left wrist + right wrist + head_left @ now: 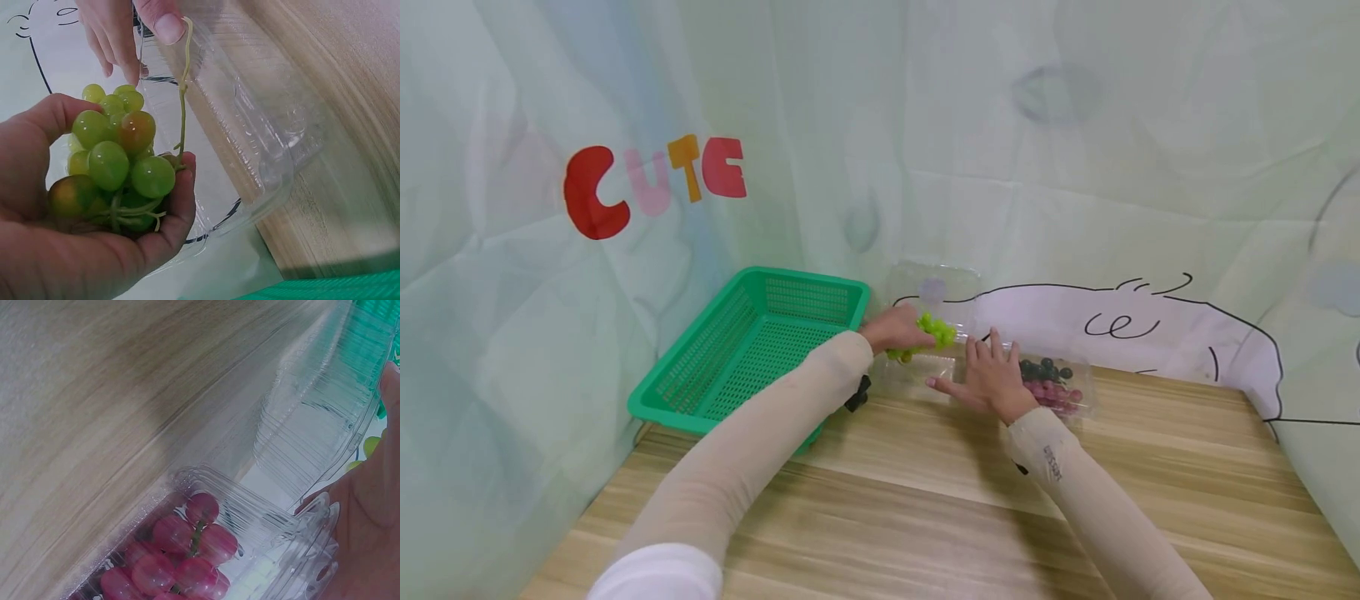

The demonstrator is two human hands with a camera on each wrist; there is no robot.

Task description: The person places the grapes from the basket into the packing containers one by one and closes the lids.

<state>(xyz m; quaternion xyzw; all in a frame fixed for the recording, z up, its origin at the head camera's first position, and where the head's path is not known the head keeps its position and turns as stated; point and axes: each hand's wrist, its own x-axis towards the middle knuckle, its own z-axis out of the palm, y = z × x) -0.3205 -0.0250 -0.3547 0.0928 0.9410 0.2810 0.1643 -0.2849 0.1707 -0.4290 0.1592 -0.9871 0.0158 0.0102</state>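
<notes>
My left hand (895, 327) holds a bunch of green grapes (109, 162), some tinged red, over an open clear plastic box (925, 371). The fingers curl round the bunch, and a thin stem (183, 106) stands out from it. The box's clear lid (951, 287) stands raised at the back. My right hand (992, 379) spreads its fingers where this box meets a second clear box (215, 481); its thumb (167, 28) is close to the stem's end. Red grapes (162, 572) and dark grapes (1045, 369) lie in the second box.
A green plastic basket (700, 358) with slotted walls stands on the left of the wooden table (910, 508). Printed cloth walls (1060, 208) rise behind and at the sides, close behind the boxes.
</notes>
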